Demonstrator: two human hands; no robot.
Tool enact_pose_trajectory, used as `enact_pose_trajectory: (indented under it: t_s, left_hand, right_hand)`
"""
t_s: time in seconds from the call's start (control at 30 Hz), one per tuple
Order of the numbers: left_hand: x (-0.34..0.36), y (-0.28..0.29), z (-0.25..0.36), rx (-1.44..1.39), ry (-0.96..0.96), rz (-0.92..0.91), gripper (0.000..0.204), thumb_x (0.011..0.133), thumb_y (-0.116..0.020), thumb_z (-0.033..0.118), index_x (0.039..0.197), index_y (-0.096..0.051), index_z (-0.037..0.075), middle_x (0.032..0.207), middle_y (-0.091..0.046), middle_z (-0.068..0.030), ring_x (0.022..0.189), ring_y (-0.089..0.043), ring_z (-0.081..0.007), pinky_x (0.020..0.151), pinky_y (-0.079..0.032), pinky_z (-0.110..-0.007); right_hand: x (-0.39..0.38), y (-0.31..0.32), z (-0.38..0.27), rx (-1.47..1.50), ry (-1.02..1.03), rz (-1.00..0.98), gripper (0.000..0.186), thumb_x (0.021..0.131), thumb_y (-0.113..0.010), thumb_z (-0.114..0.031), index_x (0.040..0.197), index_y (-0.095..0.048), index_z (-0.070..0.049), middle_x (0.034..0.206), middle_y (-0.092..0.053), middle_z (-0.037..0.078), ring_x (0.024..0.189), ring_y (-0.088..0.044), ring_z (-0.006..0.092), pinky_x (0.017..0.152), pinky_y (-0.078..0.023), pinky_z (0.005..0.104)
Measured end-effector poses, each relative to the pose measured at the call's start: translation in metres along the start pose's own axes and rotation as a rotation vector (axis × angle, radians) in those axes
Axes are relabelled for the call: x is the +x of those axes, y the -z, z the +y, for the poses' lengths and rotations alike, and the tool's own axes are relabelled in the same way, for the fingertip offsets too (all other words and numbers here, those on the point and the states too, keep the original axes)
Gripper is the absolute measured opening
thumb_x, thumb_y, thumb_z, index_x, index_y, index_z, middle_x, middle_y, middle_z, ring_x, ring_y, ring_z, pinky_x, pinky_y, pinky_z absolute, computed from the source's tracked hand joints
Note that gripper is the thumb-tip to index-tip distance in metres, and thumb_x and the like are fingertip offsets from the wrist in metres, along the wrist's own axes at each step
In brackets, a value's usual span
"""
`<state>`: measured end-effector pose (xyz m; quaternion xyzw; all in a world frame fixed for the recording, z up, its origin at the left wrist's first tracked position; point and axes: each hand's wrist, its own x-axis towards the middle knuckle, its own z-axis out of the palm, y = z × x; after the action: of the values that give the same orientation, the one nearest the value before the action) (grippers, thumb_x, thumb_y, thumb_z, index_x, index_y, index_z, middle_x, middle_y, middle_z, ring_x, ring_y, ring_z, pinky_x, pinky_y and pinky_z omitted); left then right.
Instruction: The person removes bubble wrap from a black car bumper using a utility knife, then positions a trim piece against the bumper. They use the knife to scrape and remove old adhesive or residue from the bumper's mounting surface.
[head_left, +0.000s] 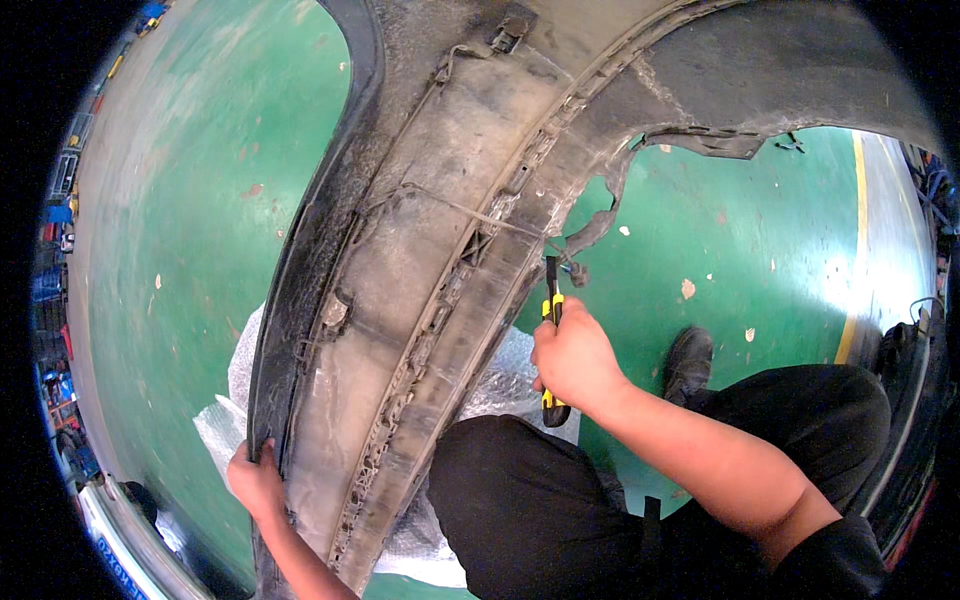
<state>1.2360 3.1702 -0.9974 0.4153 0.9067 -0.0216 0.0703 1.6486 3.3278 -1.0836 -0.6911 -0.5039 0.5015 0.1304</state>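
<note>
The right hand (pixel 580 360) is clenched around a black-and-yellow hand tool (pixel 552 292), its narrow dark end pointing away from the person. That end sits right by the edge of a long, dark, curved bumper panel (pixel 440 170), close to a small connector (pixel 577 274) on a thin wire (pixel 450 208); whether it touches either, I cannot tell. The left hand (pixel 258 483) grasps the panel's left rim near the lower end, with some of its fingers hidden.

The panel lies with its grimy, ribbed inner side showing, running from the lower left up to the top of the view, where it spreads wide. The wire crosses its ribbed strip. Crumpled clear plastic wrap (pixel 222 432) shows on both sides of the panel's lower part, over a green floor (pixel 750 220) scattered with pale flecks. The person's 2 knees, in black trousers (pixel 510 490), are bent beside the panel, with 1 dark shoe (pixel 688 362) visible. Farther right runs a yellow line (pixel 857 220).
</note>
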Motion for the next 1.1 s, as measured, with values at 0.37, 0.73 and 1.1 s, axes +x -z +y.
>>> enact_pose_trajectory:
  t_s: [0.37,0.73,1.1]
  left_hand:
    - [0.045,0.035,0.061,-0.269,-0.266,-0.190,0.040,0.087,-0.074,0.012,0.121,-0.064,-0.005,0.105,-0.072,-0.0239,0.098,-0.071,-0.0350,0.089,-0.053,-0.039]
    - [0.048,0.042,0.096,-0.127,-0.348,-0.218,0.023,0.088,-0.069,0.011,0.107,-0.069,-0.002,0.087,-0.066,-0.0285,0.081,-0.063,-0.0476,0.072,-0.051,-0.047]
    - [0.047,0.026,0.098,-0.147,-0.323,-0.153,0.021,0.089,-0.069,0.014,0.106,-0.070,0.000,0.082,-0.063,-0.0286,0.079,-0.060,-0.0489,0.069,-0.049,-0.048]
  right_hand:
    - [0.008,0.018,-0.041,0.194,-0.293,-0.209,0.029,0.092,-0.051,-0.013,0.100,-0.044,0.014,0.077,-0.068,0.026,0.062,-0.071,0.0344,0.059,-0.059,0.0467]
    - [0.009,0.023,-0.039,0.272,-0.333,-0.181,0.025,0.096,-0.051,-0.013,0.111,-0.046,0.007,0.076,-0.065,0.014,0.055,-0.066,0.0257,0.050,-0.054,0.0407]
    - [0.000,0.030,-0.039,0.200,-0.304,-0.194,0.021,0.102,-0.050,-0.017,0.112,-0.047,0.001,0.073,-0.063,0.011,0.052,-0.064,0.0242,0.048,-0.052,0.0386]
